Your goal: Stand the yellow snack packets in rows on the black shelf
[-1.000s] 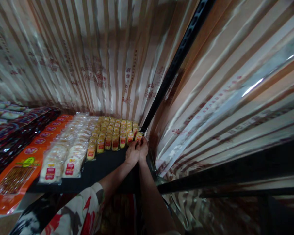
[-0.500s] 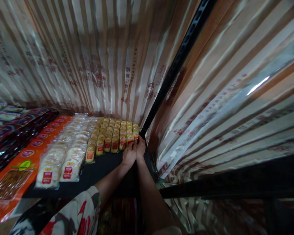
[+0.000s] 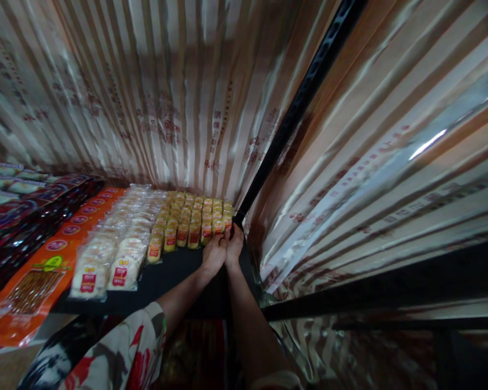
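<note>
Rows of small yellow snack packs with red labels stand on a black shelf. At the right end of these rows, my left hand and my right hand are side by side and touching. Both have their fingers bent against the front of the last yellow packs. The fingers are curled closed around the end pack, though the fingertips are partly hidden. Left of the yellow rows lie clear bags of round white crackers with red labels.
A black slotted post rises at the shelf corner just beyond my hands. Orange snack packets and dark shiny packets lie to the left. Printed, pleated sheeting hangs behind. A black rail runs off to the right.
The view has shifted slightly, so the shelf goods appear a little further right and higher. My hands stay at the same end of the yellow rows.
</note>
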A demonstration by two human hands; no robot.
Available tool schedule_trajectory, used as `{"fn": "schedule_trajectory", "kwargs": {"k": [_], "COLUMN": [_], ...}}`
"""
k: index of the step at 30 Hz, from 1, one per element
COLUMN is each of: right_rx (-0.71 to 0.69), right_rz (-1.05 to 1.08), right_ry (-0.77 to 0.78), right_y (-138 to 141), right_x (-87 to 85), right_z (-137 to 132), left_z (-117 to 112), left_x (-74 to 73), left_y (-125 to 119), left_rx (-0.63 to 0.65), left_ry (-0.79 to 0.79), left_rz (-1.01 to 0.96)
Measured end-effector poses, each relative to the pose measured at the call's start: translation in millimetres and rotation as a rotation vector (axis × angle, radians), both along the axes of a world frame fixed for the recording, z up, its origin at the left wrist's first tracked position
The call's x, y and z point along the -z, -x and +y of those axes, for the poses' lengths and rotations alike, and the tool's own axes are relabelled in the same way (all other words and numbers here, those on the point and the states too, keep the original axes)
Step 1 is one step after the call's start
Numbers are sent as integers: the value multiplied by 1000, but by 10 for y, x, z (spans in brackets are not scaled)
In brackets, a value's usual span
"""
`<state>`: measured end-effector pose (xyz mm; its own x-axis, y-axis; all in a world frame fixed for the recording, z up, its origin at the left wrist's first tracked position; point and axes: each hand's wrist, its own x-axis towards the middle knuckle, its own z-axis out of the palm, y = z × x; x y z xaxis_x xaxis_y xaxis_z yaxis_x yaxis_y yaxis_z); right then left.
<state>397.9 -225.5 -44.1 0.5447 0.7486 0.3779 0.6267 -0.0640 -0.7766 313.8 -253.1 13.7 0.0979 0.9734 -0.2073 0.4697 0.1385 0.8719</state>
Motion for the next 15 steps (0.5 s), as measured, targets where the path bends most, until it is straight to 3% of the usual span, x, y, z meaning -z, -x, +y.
{"fn": "schedule_trajectory", "kwargs": {"k": [5, 9, 15], "right_rx": [16, -49, -147], "right_rz": [21, 121, 312], "right_ry": [-26, -41, 5], "right_y": [125, 382, 894], "right_x": [-101, -171, -145], "right_z": [-257, -667, -1523], "left_z": [-186, -426, -1101], "left_x": [-75, -64, 98], "left_y": [132, 323, 841], "left_rx": [-6, 19, 113], "left_ry": [31, 5, -59], "left_rz": [-17, -72, -125]}}
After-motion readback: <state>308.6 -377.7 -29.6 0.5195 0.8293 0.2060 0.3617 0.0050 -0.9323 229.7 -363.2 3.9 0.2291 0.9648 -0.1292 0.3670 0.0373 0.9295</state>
